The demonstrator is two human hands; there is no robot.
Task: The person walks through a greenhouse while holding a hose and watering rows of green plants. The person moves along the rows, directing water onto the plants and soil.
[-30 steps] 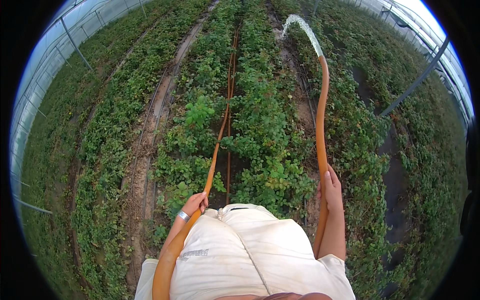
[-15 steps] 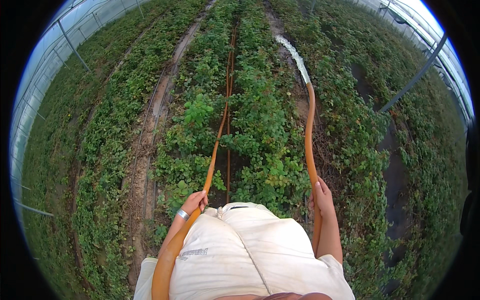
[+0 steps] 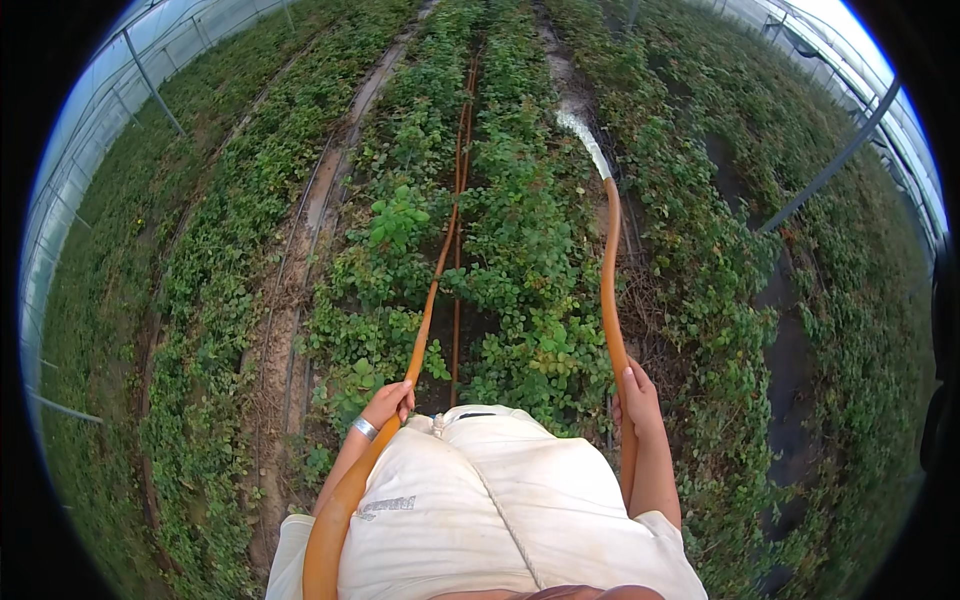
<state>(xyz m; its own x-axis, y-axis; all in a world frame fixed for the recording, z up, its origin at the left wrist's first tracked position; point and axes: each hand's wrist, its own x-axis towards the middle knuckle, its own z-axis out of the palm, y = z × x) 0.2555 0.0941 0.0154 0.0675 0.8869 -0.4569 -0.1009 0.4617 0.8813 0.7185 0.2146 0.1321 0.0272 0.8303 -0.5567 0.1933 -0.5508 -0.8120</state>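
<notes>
My left hand point(image 3: 390, 403) is closed around an orange hose point(image 3: 430, 310) beside my waist; a silver band circles that wrist. The hose runs from the bottom of the view up between the middle plants. My right hand point(image 3: 640, 395) grips the orange hose's upright length point(image 3: 610, 260) on the right. White water point(image 3: 588, 137) spurts from its far end toward the soil strip between rows. My cream garment point(image 3: 510, 500), with a cord down its middle, fills the lower middle.
Rows of leafy plants point(image 3: 530, 340) stretch ahead, separated by soil paths point(image 3: 275, 400) with thin dark lines and a dark strip point(image 3: 780, 420) at right. Metal poles point(image 3: 830, 160) and tunnel walls point(image 3: 70, 180) line both sides. More orange hose point(image 3: 458, 340) lies along the middle.
The right hose end has moved leftward and lower, and the arching water has flattened into a shorter stream. My right hand shifted slightly left and down; my left hand stayed in place.
</notes>
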